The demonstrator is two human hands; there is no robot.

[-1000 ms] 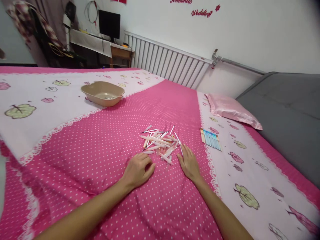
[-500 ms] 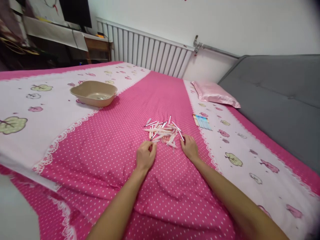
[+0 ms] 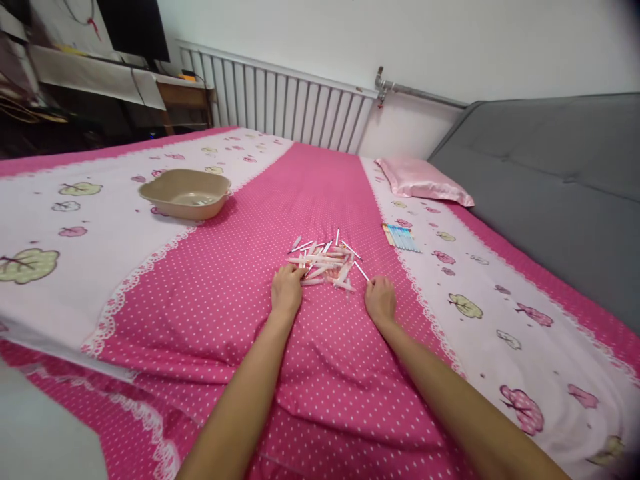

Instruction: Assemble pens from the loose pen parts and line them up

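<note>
2 hands at a pile of pens (image 3: 325, 261) on a pink dotted bedspread (image 3: 210, 293)
the left hand (image 3: 287, 291) lies knuckles up, fingers curled onto the pile's near left edge. the right hand (image 3: 380, 301) is curled at its near right edge. i cannot tell whether either grips a pen. a row of blue pens (image 3: 403, 237) lies to the right, and a tan basin (image 3: 185, 195) sits well apart on the left.

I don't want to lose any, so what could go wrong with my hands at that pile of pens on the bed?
The loose pile of thin white and pink pens lies crisscrossed on the soft pink polka-dot bedsheet; a push from the left hand or right hand could scatter some into its wrinkles. Strays might also reach the neat row of blue pens nearby and mix in.
</note>
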